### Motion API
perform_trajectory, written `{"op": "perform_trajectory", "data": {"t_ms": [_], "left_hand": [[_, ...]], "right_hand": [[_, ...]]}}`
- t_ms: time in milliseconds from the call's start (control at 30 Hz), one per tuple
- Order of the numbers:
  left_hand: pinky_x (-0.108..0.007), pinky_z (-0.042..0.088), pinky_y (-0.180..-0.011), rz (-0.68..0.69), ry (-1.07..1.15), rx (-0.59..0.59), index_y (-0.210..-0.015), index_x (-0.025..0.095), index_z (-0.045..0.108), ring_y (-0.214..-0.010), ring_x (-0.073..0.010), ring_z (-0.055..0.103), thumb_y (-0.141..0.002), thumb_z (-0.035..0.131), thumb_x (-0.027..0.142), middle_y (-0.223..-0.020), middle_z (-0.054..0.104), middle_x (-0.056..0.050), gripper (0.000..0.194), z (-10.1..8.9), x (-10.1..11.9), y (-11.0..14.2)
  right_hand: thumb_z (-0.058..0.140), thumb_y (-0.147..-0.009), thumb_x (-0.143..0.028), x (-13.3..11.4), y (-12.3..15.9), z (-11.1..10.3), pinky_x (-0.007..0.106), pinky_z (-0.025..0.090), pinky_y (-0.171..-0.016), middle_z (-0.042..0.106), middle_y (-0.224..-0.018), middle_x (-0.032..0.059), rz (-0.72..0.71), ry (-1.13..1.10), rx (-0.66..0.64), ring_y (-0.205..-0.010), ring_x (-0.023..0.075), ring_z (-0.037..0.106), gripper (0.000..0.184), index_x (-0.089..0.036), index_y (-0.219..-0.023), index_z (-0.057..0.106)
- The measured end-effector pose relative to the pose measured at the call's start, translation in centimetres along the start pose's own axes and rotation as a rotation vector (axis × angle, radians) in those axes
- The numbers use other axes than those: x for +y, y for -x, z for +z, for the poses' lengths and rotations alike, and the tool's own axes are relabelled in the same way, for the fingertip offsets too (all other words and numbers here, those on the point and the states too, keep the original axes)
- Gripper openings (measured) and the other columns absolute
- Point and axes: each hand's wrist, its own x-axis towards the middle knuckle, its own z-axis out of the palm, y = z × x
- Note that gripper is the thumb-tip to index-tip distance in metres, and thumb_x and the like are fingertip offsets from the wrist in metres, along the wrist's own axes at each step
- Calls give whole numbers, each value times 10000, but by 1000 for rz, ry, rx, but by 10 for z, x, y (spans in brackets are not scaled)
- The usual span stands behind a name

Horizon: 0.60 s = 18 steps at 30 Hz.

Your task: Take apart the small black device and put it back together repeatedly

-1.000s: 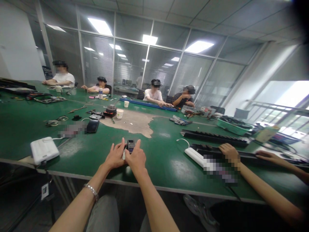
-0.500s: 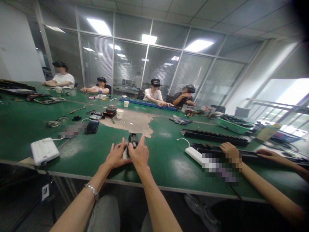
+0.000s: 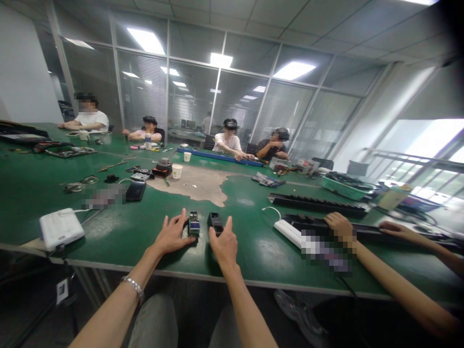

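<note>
In front of me, near the table's front edge, my left hand (image 3: 173, 236) has its thumb and fingers around a small circuit board module (image 3: 195, 226) with green edges and a blue part on its face. Just right of it, my right hand (image 3: 224, 243) grips a black plastic cover (image 3: 215, 221) between thumb and fingers, index finger stretched along its side. A narrow gap of green tabletop lies between the two pieces. The undersides of both are hidden.
A white box (image 3: 61, 228) and a dark phone (image 3: 136, 191) lie to the left. On the right are a white power bank-like bar (image 3: 288, 232), long black strips (image 3: 315, 204) and a co-worker's hand (image 3: 339, 227). Paper cups (image 3: 177, 171) stand farther back; several people sit across the table.
The black cover has come away from the circuit board. My right hand has moved right with the cover, while the board stays by my left hand, its face now showing.
</note>
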Motion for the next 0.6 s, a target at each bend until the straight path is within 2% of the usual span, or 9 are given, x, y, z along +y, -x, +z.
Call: {"op": "perform_trajectory", "data": {"t_ms": [133,367,433,600], "left_hand": [[-569,4,-1126,-8,-10,-12,-1470,167,-209,-1417,-293,203,-825,508,636,-1482,386,-122,1072,-1,0,0],[-576,5,-1124,0,14,9,-1463,165,-226,-1404,-301,226,-808,527,651,-1458,425,-112,1110,0,1,1],[-569,18,-1126,3,23,23,-1457,166,-242,-1397,-301,243,-800,538,654,-1448,441,-107,1130,0,1,1],[-534,33,-1136,-7,28,15,-1447,159,-265,-1396,-301,255,-785,554,659,-1445,446,-107,1166,-1,2,1]], "right_hand": [[499,-886,-428,2,5,7,373,449,-829,641,-1015,213,-26,38,37,-955,305,632,808,11,-1472,157],[561,-838,-399,8,12,11,408,375,-977,480,-1329,237,-160,-29,146,-1184,318,477,835,-11,-1471,178],[558,-839,-378,10,13,11,405,367,-992,484,-1330,230,-175,-55,143,-1192,306,471,826,-16,-1474,174],[514,-874,-331,12,16,12,369,427,-922,572,-1217,220,-116,-75,73,-1095,282,561,770,-16,-1480,158]]}}
